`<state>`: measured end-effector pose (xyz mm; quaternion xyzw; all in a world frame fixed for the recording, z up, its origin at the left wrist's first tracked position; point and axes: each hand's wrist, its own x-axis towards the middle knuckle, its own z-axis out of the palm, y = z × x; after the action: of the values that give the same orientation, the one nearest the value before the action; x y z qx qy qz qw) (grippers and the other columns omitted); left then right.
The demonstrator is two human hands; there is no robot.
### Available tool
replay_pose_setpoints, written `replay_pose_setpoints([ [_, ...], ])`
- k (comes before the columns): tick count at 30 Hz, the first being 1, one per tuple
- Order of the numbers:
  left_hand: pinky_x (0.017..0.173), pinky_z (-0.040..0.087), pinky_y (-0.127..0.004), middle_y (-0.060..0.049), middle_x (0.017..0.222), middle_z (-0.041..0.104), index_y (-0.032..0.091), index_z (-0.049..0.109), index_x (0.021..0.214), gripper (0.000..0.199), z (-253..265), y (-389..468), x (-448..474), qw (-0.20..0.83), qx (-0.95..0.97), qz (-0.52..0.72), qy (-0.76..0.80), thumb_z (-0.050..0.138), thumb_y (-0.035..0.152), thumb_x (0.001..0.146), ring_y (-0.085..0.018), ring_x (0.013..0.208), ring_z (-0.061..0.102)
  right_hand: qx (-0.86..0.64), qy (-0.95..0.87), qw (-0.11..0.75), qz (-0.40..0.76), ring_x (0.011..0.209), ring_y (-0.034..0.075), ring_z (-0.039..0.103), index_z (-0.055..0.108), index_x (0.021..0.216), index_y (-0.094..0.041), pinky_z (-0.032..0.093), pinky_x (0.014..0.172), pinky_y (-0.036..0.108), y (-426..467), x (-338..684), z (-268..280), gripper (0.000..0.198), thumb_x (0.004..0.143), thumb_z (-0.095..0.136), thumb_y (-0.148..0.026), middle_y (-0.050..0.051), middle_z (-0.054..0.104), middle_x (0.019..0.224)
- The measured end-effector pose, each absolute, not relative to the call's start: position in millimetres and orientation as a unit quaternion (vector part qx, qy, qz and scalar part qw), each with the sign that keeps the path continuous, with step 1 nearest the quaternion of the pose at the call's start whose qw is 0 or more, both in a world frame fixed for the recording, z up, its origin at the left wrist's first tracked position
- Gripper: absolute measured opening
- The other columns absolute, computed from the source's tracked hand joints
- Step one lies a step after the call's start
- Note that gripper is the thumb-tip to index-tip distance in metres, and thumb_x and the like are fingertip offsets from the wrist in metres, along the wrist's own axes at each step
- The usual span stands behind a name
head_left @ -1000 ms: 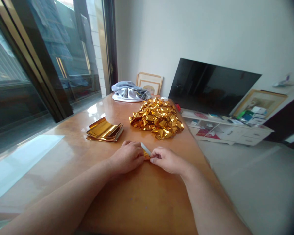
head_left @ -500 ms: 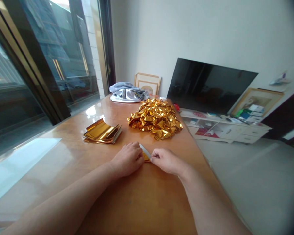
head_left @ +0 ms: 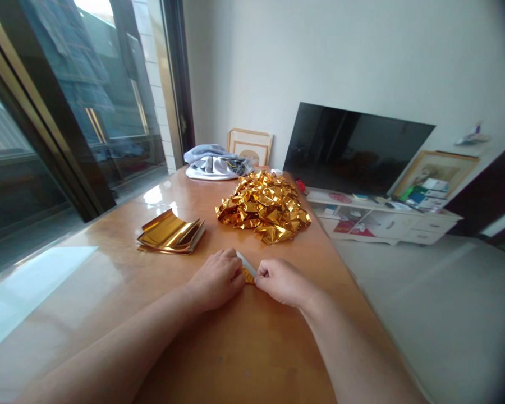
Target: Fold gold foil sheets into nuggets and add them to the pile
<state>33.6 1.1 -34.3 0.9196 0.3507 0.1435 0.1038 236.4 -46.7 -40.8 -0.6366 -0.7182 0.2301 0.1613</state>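
Your fingers (head_left: 239,279) are curled inward on both sides of a small folded paper (head_left: 248,275), just below the centre of the frame. Your left hand (head_left: 219,281) lies palm down, its bent fingers closed over the paper's left end; your right hand (head_left: 283,281) is drawn into a loose fist, with thumb and forefinger pinching the right end. Between them shows a narrow strip of paper, white along its slanting upper edge and shiny gold below. How far the paper runs under your fingers, you cannot tell. Both forearms reach in from the bottom corners across a glossy brown wooden table (head_left: 231,350).

Above and left of your left hand lies a stack of gold foil sheets (head_left: 170,233), the top one curling up. Near the middle of the frame, beyond your hands, is a large heap of folded gold pieces (head_left: 265,207), crumpled-looking and bright. At the table's far end, a bundle of pale blue and grey cloth (head_left: 214,163) sits before a framed picture (head_left: 252,146). A black television (head_left: 353,148) fills the upper right, above a low white cabinet (head_left: 391,227). Dark-framed glass doors (head_left: 79,95) stand at upper left.
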Motion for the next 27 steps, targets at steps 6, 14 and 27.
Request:
replay_pose_setpoints([
  [6,0.073,0.041,-0.031,-0.006,0.089,0.055,0.019,0.058,0.077,0.016,-32.8,3.0,36.4,0.111,0.916,0.127,0.363,0.052,0.029,0.088,-0.019,0.082,0.053,-0.651,-0.713,0.145,0.218,0.058,0.011,0.051,0.067,0.071,-0.021,0.021,0.051,0.024,-48.0,232.0,-38.7,0.009,0.079,0.062,-0.024,-0.002,0.065,0.066],
  [14,0.071,0.04,-0.03,-0.005,0.088,0.055,0.019,0.057,0.076,0.017,-33.9,4.0,36.6,0.114,0.914,0.127,0.368,0.051,0.03,0.088,-0.018,0.079,0.052,-0.649,-0.715,0.148,0.214,0.06,0.011,0.051,0.065,0.072,-0.021,0.022,0.053,0.024,-48.2,230.5,-37.5,0.008,0.079,0.064,-0.024,-0.002,0.066,0.068],
  [27,0.07,0.04,-0.029,-0.004,0.088,0.057,0.02,0.058,0.079,0.011,-41.3,8.8,34.9,0.149,0.902,0.161,0.373,0.059,0.03,0.085,-0.018,0.08,0.053,-0.648,-0.702,0.175,0.237,0.067,0.012,0.05,0.06,0.083,-0.023,0.024,0.055,0.023,-50.1,237.0,-39.3,0.003,0.083,0.061,-0.025,-0.003,0.064,0.077],
])
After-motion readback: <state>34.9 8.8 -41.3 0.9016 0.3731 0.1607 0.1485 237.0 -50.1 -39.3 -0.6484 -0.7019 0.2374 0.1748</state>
